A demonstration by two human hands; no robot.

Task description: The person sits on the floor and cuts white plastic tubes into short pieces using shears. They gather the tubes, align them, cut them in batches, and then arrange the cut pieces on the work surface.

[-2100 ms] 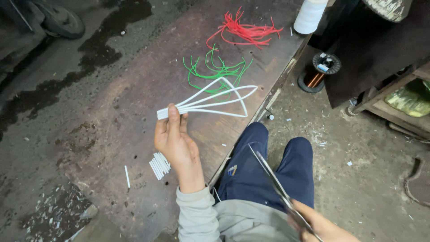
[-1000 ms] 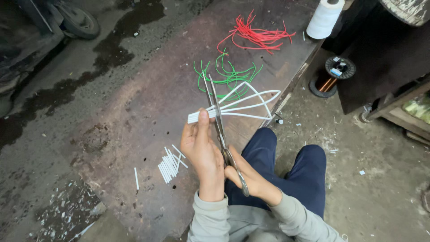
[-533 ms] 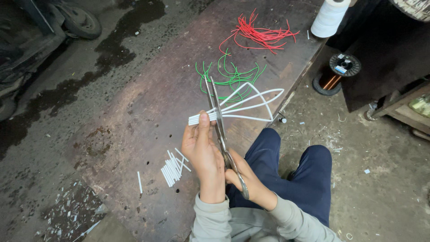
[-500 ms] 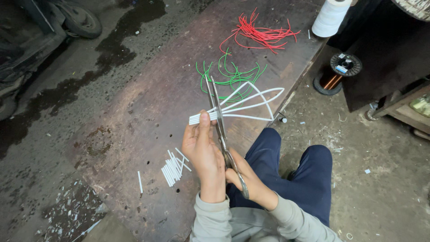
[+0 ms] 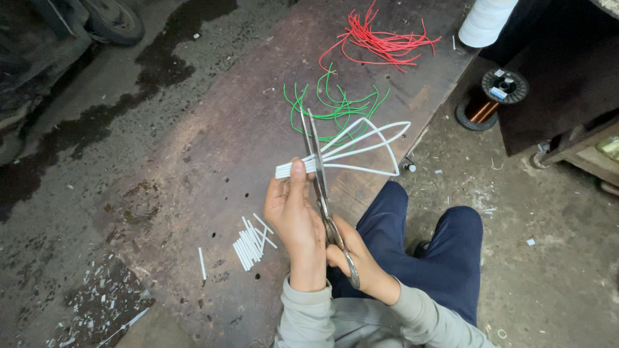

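White tubing loops (image 5: 361, 145), bunched ends pinched in left hand (image 5: 293, 216) over brown board (image 5: 213, 129), sit between parted scissors (image 5: 319, 174) gripped by right hand (image 5: 354, 264); cut white pieces (image 5: 251, 241) lie left, copper-wire spool (image 5: 490, 100) with small blue-white label right.
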